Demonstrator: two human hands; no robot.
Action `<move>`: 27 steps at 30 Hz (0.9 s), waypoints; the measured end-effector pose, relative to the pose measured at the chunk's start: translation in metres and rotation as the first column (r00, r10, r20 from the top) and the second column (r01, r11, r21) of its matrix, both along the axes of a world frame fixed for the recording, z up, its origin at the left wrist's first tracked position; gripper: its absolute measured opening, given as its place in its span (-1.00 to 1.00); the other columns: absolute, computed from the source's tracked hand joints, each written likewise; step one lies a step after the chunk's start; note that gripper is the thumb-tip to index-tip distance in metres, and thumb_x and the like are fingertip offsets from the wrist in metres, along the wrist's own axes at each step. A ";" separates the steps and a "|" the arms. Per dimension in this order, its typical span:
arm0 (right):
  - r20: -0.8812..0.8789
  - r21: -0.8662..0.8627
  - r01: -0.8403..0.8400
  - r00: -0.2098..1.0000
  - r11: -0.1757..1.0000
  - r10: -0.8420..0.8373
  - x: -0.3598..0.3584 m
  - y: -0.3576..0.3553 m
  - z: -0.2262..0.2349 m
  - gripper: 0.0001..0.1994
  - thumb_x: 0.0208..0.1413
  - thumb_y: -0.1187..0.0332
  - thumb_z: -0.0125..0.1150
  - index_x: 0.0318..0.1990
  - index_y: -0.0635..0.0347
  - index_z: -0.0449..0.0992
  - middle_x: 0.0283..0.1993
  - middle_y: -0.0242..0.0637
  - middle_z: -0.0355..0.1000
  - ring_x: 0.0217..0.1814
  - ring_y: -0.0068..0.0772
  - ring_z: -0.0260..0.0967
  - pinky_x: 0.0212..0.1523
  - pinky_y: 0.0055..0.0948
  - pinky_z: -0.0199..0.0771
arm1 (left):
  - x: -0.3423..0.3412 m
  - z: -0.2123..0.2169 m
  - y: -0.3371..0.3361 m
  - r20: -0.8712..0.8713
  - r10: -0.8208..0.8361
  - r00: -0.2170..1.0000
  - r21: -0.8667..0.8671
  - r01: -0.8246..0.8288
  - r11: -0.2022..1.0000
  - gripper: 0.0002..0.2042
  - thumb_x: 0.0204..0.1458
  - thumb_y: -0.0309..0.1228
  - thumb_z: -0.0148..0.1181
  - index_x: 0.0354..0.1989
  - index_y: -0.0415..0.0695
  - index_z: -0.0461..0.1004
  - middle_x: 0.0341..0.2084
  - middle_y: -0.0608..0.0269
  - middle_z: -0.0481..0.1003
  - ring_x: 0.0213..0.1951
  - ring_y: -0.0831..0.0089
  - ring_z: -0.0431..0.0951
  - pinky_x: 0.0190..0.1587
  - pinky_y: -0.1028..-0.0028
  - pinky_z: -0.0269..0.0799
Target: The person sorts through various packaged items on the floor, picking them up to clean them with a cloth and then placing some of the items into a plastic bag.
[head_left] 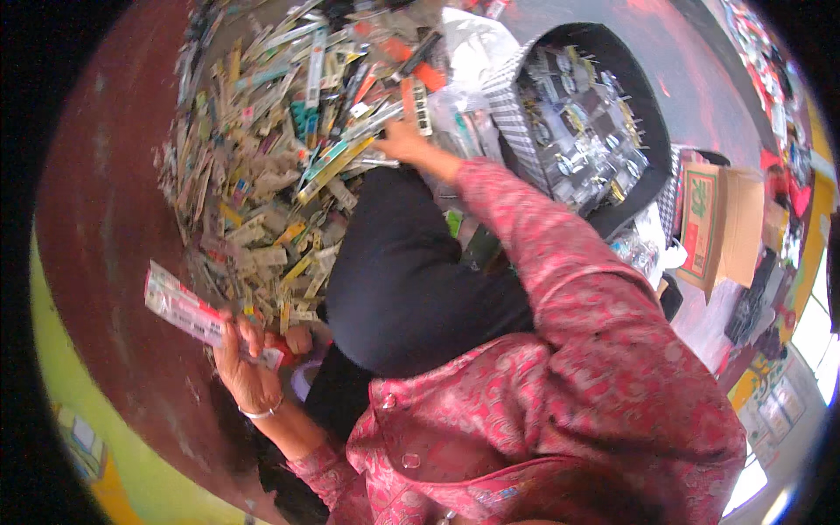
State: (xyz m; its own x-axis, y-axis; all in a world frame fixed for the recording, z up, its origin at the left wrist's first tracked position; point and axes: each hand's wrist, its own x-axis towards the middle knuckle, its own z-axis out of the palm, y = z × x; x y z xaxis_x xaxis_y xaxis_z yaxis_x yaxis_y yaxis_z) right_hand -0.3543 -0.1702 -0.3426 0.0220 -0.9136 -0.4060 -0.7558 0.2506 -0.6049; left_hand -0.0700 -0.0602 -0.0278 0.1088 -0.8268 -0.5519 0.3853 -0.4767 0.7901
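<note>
My left hand [248, 367] is closed around one end of a long, flat pink-and-white packet [185, 311], held up over the floor left of my knee. A bracelet circles that wrist. My right hand [402, 142] reaches into a large pile of long, thin packets [262, 157]. Its fingers close on the upper end of a long flat packet with a yellow edge [337, 168], which slants down to the left. Beside these fingers lie a pale strip and an orange packet [416, 105] with a row of light squares. The fingertips are small and partly blurred.
Right of the pile stands a dark-rimmed checked bag [518, 122] full of clear packets with metal pieces. Beyond it is an open cardboard box [719, 223]. Clear plastic [477, 39] lies behind the pile. My bent knee [394, 271] lies between my hands, at the pile's edge.
</note>
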 end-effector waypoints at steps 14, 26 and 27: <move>0.582 0.206 -0.834 0.525 0.512 0.620 0.068 0.021 -0.043 -0.46 -0.27 0.48 0.09 0.04 0.18 0.32 -0.12 -0.05 0.39 -0.08 -0.15 0.32 -0.11 -0.30 0.28 | -0.012 -0.010 -0.007 0.012 0.019 1.000 0.068 -0.020 0.997 -0.83 0.06 -0.39 -0.03 -0.21 -0.16 0.27 -0.62 0.33 0.28 -0.66 0.61 0.20 -0.55 0.59 0.16; 0.131 -0.096 -0.243 0.958 0.965 0.254 0.027 -0.051 0.034 -0.78 -0.19 0.34 0.06 -0.33 0.12 0.53 -0.43 -0.19 0.47 -0.37 -0.22 0.45 -0.28 -0.31 0.40 | 0.000 0.000 -0.001 0.049 0.156 0.987 0.066 -0.159 0.985 -0.86 0.09 -0.39 -0.09 -0.23 -0.17 0.27 -0.62 0.35 0.24 -0.64 0.62 0.15 -0.54 0.60 0.16; 0.073 -0.178 -0.208 0.972 0.962 0.223 0.018 -0.059 0.023 -0.79 -0.21 0.34 0.09 -0.36 0.14 0.53 -0.40 -0.18 0.47 -0.32 -0.22 0.44 -0.27 -0.32 0.39 | 0.001 0.004 -0.005 0.019 0.181 0.983 0.080 -0.182 0.980 -0.86 0.09 -0.40 -0.09 -0.23 -0.17 0.28 -0.62 0.35 0.24 -0.64 0.62 0.16 -0.54 0.60 0.16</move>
State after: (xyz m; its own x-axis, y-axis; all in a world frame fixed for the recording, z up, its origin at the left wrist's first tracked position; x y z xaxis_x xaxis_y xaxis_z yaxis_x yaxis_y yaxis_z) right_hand -0.3367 -0.2295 -0.3200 0.2558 -0.9380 -0.2338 -0.7204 -0.0237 -0.6932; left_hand -0.0686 -0.0652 -0.0235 0.2598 -0.7454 -0.6140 0.4621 -0.4623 0.7568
